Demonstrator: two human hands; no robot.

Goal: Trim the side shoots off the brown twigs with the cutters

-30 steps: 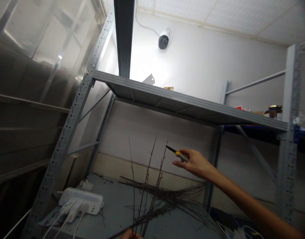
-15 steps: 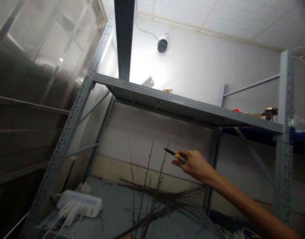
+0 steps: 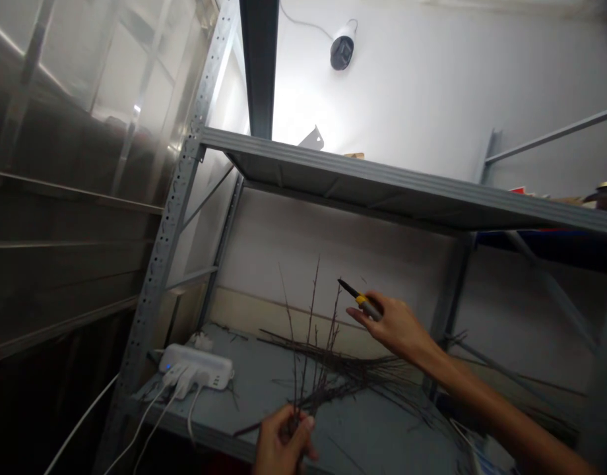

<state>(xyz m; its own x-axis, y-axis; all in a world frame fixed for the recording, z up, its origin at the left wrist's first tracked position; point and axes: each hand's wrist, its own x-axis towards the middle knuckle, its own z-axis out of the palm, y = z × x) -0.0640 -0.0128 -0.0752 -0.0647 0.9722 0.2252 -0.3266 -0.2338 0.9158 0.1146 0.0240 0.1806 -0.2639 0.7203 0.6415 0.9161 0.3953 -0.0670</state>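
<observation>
Bare twigs [image 3: 333, 369] lie heaped on the steel shelf [image 3: 383, 439] at six o'clock, my closed left hand [image 3: 284, 442] gripping their stems, my right hand [image 3: 395, 326] pinching a yellow-banded marker [image 3: 357, 297] at four o'clock, with no marks on the twigs that I can make out.

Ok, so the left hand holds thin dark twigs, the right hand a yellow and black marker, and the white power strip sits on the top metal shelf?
The head view shows the white power strip on the lower grey metal shelf, not the top one. The left hand does hold the thin dark twigs, and the right hand the yellow and black marker.
</observation>
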